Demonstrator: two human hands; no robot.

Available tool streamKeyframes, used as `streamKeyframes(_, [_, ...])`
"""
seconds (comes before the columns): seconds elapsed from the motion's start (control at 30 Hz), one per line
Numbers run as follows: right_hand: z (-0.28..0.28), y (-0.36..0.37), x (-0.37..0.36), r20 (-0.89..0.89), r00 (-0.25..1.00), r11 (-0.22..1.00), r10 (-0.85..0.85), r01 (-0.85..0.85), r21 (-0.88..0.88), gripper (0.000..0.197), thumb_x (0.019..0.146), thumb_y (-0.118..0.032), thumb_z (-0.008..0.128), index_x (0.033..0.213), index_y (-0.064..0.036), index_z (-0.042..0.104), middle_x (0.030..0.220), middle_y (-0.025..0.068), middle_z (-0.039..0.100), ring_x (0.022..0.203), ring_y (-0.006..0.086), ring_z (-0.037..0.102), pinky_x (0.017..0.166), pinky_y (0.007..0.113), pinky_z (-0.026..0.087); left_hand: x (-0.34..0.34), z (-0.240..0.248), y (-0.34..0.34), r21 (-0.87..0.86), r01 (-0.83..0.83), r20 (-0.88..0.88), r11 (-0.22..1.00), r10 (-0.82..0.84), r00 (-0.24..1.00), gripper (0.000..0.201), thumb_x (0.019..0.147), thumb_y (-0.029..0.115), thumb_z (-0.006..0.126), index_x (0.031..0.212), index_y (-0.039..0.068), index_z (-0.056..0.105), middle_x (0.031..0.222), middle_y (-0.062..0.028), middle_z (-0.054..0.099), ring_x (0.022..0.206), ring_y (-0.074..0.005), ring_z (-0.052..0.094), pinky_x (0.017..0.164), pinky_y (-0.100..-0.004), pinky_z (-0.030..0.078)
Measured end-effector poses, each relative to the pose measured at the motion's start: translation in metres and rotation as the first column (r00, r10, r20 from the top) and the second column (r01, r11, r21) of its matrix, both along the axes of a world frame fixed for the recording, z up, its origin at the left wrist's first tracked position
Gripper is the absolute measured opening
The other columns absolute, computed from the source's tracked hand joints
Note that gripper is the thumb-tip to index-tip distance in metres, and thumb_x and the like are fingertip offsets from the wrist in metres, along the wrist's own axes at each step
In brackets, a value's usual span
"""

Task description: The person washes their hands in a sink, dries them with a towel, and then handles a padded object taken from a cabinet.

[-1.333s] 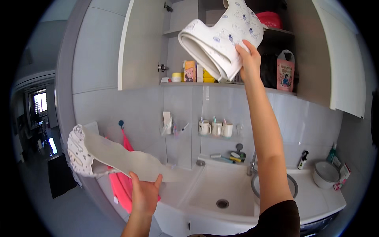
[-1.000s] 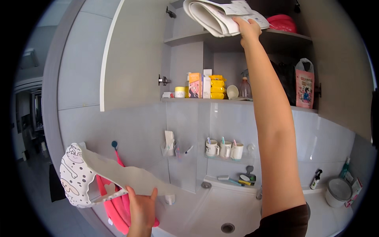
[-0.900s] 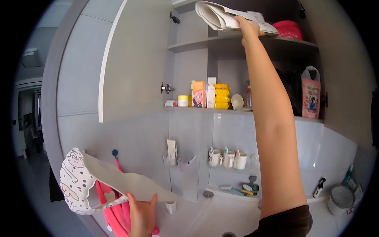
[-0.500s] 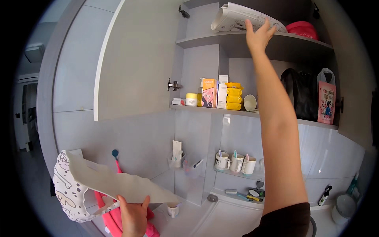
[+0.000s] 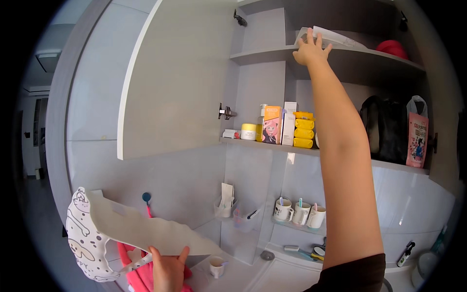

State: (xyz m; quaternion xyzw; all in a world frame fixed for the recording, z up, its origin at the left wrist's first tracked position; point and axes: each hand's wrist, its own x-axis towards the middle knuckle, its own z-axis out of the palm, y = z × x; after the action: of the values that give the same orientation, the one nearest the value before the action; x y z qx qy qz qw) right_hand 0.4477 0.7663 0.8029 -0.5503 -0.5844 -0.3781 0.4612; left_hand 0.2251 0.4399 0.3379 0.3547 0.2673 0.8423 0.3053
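White folded mat (image 5: 331, 38) now lies at the top shelf (image 5: 262, 53) front edge; right hand (image 5: 310, 48) has let go, fingers spread vs. it. Left hand (image 5: 168, 267) grips a 2nd patterned mat (image 5: 121, 228), low.

White cartoon-printed mat (image 5: 92, 233), yellow boxes (image 5: 303, 129)

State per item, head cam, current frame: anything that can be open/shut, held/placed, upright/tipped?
Cabinet door: open.
Folded white item: lying on top shelf, right hand flat against it.
White patterned mat: held at its lower edge by left hand.
Three mugs: upright on small shelf.
Yellow-lidded jar: upright, lid on.
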Motion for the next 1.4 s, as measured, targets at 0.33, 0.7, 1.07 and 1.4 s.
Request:
streamKeyframes(0.33, [-0.061, -0.008, -0.060, 0.267, 0.613, 0.455, 0.743, -0.757, 0.469, 0.047, 0.091, -0.038, 0.056, 0.129, -0.0097, 0.053, 0.146, 0.0198, 0.031, 0.135, 0.0373, 0.030, 0.107, 0.052, 0.030, -0.007, -0.013, -0.015, -0.035, 0.061, 0.003, 0.997, -0.061, 0.998, 0.070, 0.096, 0.058, 0.036, 0.151, 0.021, 0.015, 0.156, -0.0045, 0.020, 0.143, -0.0290, 0.021, 0.112, -0.0580, 0.021])
streamKeyframes(0.7, [-0.205, -0.255, -0.182, 0.867, 0.146, 0.112, 0.477, -0.988, 0.104, 0.047, 0.081, -0.042, 0.066, 0.123, -0.0238, 0.060, 0.132, 0.0040, 0.051, 0.129, 0.0273, 0.042, 0.106, 0.056, 0.028, -0.027, -0.014, -0.094, -0.053, 0.282, -0.071, 0.958, -0.285, 0.956, 0.093, 0.087, 0.070, 0.042, 0.149, 0.009, 0.011, 0.154, -0.0084, 0.020, 0.142, -0.0291, 0.020, 0.116, -0.0523, 0.016])
streamKeyframes(1.07, [-0.281, -0.383, -0.158, 0.635, 0.676, 0.735, 0.373, -0.633, 0.243, 0.049, 0.081, -0.049, 0.063, 0.114, -0.0133, 0.061, 0.138, 0.0136, 0.046, 0.136, 0.0357, 0.030, 0.107, 0.067, 0.017, -0.079, -0.075, -0.270, -0.099, 0.489, -0.114, 0.866, -0.498, 0.859, 0.092, 0.083, 0.079, 0.034, 0.151, 0.019, 0.016, 0.155, -0.0035, 0.021, 0.143, -0.0266, 0.020, 0.113, -0.0529, 0.020])
streamKeyframes(1.4, [-0.332, -0.389, -0.041, 0.348, 0.936, 0.984, -0.056, -0.007, 0.177, 0.051, 0.077, -0.031, 0.070, 0.126, -0.0209, 0.058, 0.146, 0.0096, 0.035, 0.135, 0.0327, 0.033, 0.105, 0.063, 0.026, -0.085, -0.112, -0.370, 0.006, 0.537, -0.083, 0.844, -0.534, 0.841, 0.091, 0.083, 0.080, 0.029, 0.151, 0.021, 0.016, 0.155, -0.0015, 0.020, 0.143, -0.0256, 0.018, 0.112, -0.0552, 0.015])
